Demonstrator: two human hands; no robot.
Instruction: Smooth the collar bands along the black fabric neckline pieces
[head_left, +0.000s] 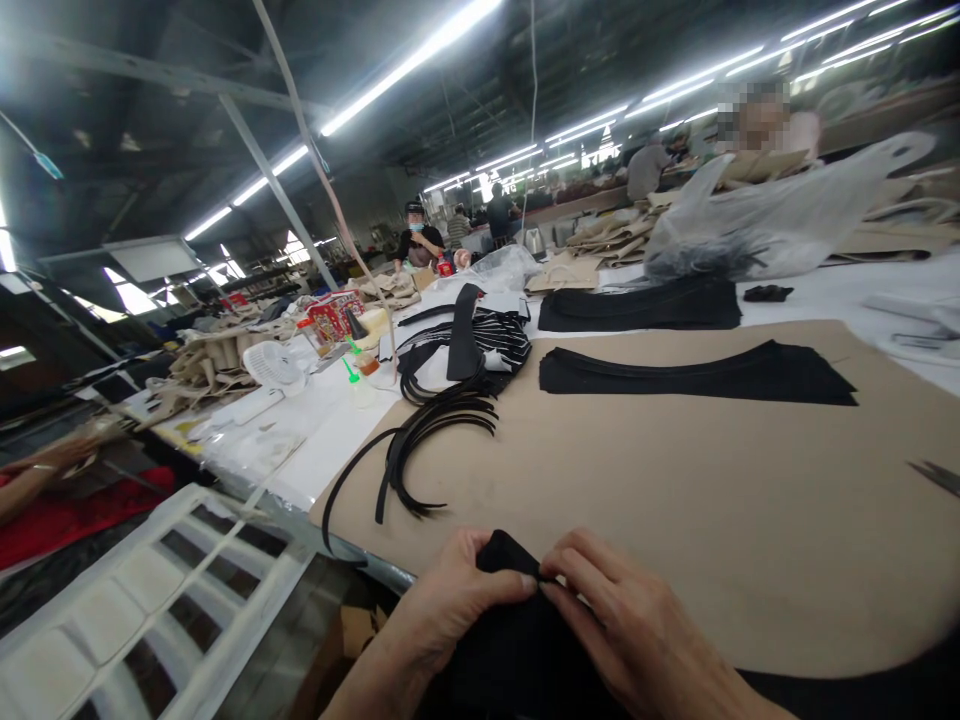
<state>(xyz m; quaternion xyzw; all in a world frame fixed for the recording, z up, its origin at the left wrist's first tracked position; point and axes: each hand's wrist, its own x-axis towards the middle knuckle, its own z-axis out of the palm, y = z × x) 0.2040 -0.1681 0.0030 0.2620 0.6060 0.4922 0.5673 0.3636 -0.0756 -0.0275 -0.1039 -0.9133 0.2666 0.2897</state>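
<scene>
A black fabric piece (517,640) hangs between my hands at the near edge of the table. My left hand (457,590) grips its upper left part, thumb on top. The fingertips of my right hand (607,600) pinch the fabric's edge close to my left thumb. Farther off on the brown sheet (675,500) lies a stack of curved black fabric pieces (690,372), and behind it another black stack (637,306). To the left, a bundle of curved black strips (409,455) overhangs the sheet's edge.
Scissors (937,477) lie at the right edge. A striped cloth pile (510,340), small white fan (274,368), green-tipped bottles (356,380) and plastic bag (795,220) are farther back. A white slatted rack (135,600) stands at left. Other people work nearby.
</scene>
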